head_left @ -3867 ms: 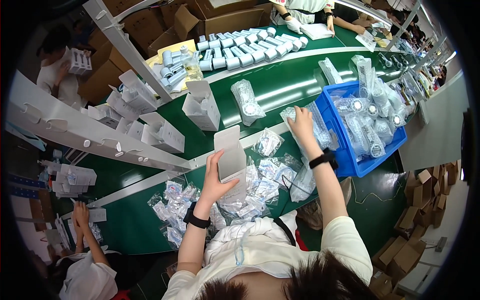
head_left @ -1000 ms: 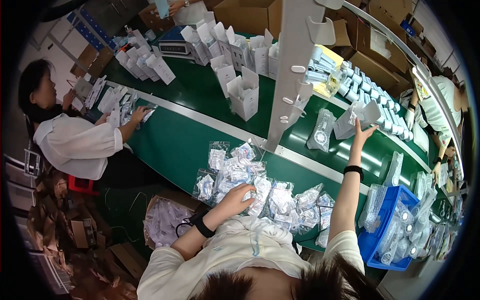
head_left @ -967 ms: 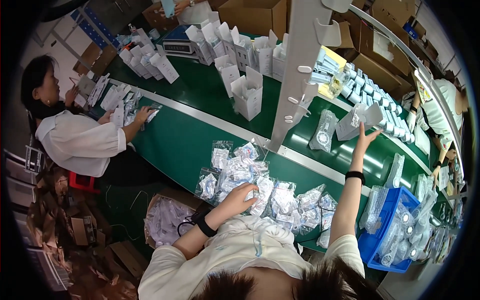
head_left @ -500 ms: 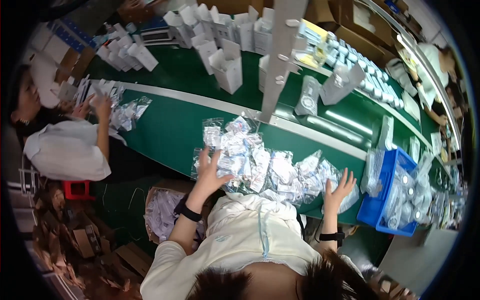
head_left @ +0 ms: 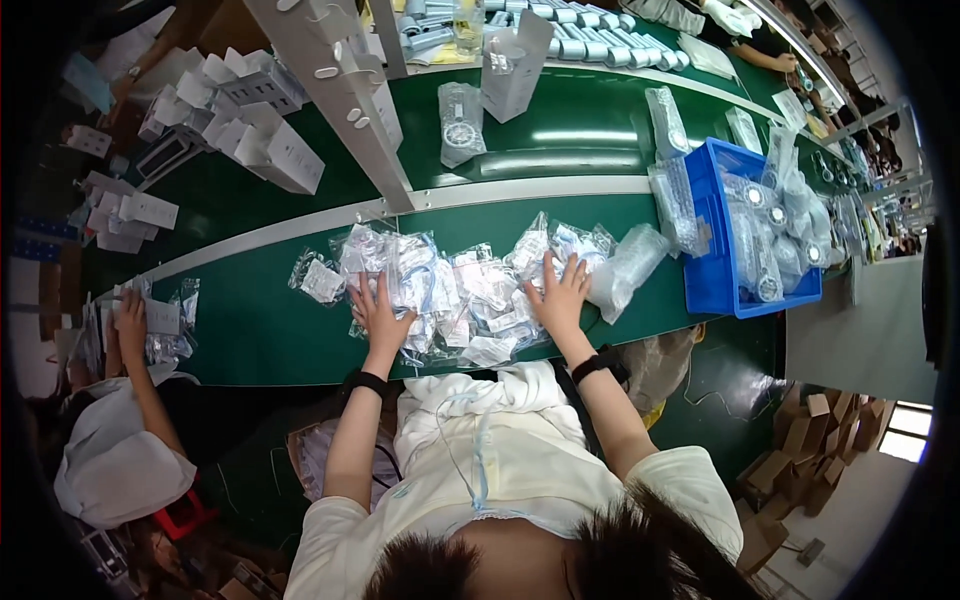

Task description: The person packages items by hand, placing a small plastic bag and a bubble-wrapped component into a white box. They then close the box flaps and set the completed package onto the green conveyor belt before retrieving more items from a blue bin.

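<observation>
A heap of small clear plastic bags (head_left: 455,290) with white folded papers and bluish parts inside lies on the green bench top in front of me. My left hand (head_left: 381,325) rests on the heap's left side, its fingers spread. On its right side lies my right hand (head_left: 561,302), also with fingers apart. Neither hand grips anything. One bag (head_left: 322,281) sits at the heap's left edge. A bubble-wrapped item (head_left: 630,270) leans just beyond my right hand.
To the right, a blue crate (head_left: 707,275) holds several bubble-wrapped items. White boxes (head_left: 275,150) stand behind a metal post (head_left: 345,95). A wrapped item (head_left: 461,125) and an open white box (head_left: 512,75) are on the conveyor. At left, a co-worker's hand (head_left: 132,320) handles things.
Both my hands have come down onto the bags and lie closer together. The heap is more gathered. My view has turned to the right.
</observation>
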### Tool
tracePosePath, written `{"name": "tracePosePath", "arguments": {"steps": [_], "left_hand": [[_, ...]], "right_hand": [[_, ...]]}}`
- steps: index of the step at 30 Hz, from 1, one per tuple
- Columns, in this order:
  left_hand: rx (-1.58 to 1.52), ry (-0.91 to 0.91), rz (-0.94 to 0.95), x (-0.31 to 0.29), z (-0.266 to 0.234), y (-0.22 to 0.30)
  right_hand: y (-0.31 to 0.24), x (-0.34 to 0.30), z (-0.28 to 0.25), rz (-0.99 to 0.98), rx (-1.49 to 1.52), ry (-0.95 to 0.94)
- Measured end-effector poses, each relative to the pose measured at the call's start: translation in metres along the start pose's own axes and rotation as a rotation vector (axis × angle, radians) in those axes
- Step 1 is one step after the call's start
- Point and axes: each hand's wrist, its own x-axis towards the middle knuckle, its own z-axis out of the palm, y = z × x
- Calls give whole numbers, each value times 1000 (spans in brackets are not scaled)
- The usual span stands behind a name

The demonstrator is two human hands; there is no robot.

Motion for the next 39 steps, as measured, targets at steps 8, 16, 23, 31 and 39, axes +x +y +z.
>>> {"name": "tracePosePath", "arguments": {"steps": [8,16,23,31,39], "left_hand": [[104,92,33,19,-24,27],[282,315,-458,93,3,-47],[104,169,68,65,70,48],[-305,132,138,52,25,76],[-119,-236,335,-42,-18,101]], "right_hand": [[53,9,-66,-316,185,281],[121,47,-36,482,195,61],[134,98,-56,-456,337,-61],[211,197,-57,337,-89,-169],[224,146,-58,101,50,-373]]}}
